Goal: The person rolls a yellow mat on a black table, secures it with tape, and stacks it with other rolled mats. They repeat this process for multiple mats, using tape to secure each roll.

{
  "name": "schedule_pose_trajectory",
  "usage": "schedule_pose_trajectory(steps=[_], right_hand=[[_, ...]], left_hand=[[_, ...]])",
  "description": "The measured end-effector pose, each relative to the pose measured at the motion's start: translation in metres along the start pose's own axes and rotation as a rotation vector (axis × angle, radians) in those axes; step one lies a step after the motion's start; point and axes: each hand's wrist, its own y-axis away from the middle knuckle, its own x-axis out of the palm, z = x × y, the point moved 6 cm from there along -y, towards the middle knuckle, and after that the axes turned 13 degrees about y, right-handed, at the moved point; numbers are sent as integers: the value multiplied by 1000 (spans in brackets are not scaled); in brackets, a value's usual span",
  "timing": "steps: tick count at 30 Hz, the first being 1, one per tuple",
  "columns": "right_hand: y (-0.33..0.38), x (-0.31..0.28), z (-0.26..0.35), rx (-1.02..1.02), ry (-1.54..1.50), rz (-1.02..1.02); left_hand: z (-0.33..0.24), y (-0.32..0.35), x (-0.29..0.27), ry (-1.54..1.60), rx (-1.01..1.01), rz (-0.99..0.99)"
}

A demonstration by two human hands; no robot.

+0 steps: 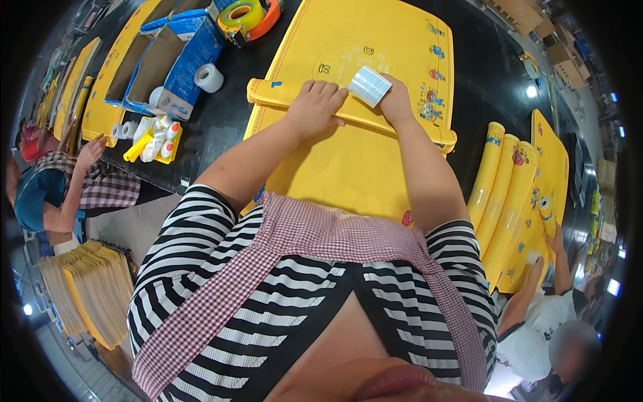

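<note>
A rolled yellow mat (pixel 268 92) lies crosswise on flat yellow mats (pixel 341 157), which carry printed cartoon figures. Over the roll's left half lies my left hand (pixel 313 107), its fingers curled across the top and its thumb on the near side. My right hand (pixel 396 100) grips a roll of shiny, pale stickers or tape (pixel 370 86) by its right side, just above the rolled mat. Parts of the right fingers are hidden behind that roll.
Left stand a blue cardboard box (pixel 191 63), a white tape roll (pixel 208 78), a yellow tray of white bottles (pixel 175 144) and a tape dispenser (pixel 241 17). Finished rolls (pixel 487 171) lie right. Co-workers' hands (pixel 90 151) show at both sides. Mats are stacked (pixel 90 288) lower left.
</note>
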Motion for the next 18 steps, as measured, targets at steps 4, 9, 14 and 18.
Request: schedule_pose_trajectory(steps=[4,9,14,18], right_hand=[[-22,-6,-11,-143,93,8],[11,-10,24,-513,304,-147],[105,4,61,-559,530,-66],[171,28,51,-408,830,283]], left_hand=[[0,-4,4,35,95,-87],[26,-11,26,118,70,117],[6,0,8,161,23,224],[-57,39,6,294,-50,468]])
